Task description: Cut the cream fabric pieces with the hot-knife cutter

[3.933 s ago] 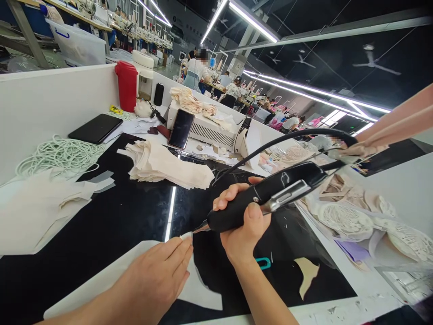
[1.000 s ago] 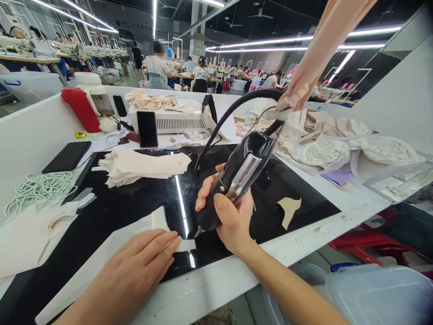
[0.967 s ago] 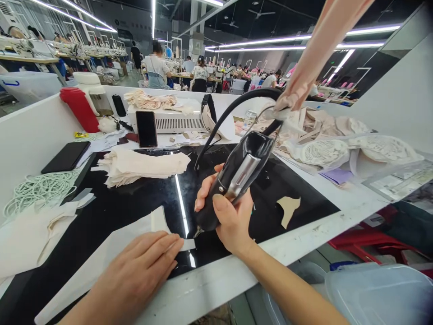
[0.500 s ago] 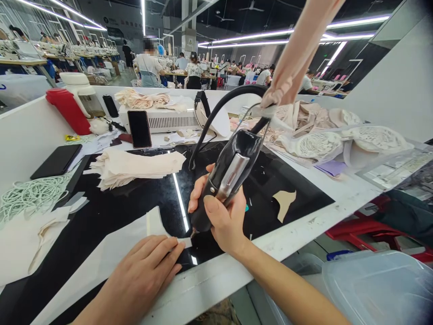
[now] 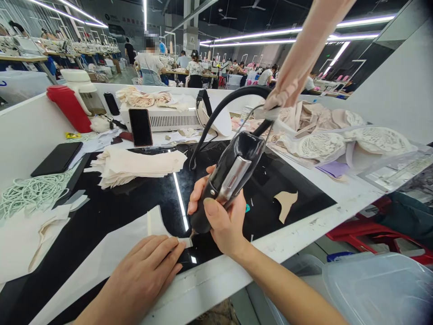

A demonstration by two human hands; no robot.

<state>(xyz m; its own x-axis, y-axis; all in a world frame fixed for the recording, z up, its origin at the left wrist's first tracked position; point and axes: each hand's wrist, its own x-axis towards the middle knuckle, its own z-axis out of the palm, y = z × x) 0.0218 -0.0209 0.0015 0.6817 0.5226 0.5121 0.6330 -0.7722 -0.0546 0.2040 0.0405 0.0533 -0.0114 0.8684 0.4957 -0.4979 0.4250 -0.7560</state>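
Observation:
My right hand is closed round a black corded handheld tool with a silver lever on its side. The tool tilts, its narrow tip down near the end of a pale fabric strip; a pink cloth band and a curved black cable run from its top. Fingers stretched out, my left hand lies flat on a white fabric piece, pressing it to the glossy black work surface. The strip's short end sticks out past my left fingertips, close to the tool tip. Whether the tip touches it I cannot tell.
A stack of cream fabric pieces lies behind my left hand. A beige scrap rests at the right. Further back are a phone, a white vented box and lace bra cups. Green cord is heaped left.

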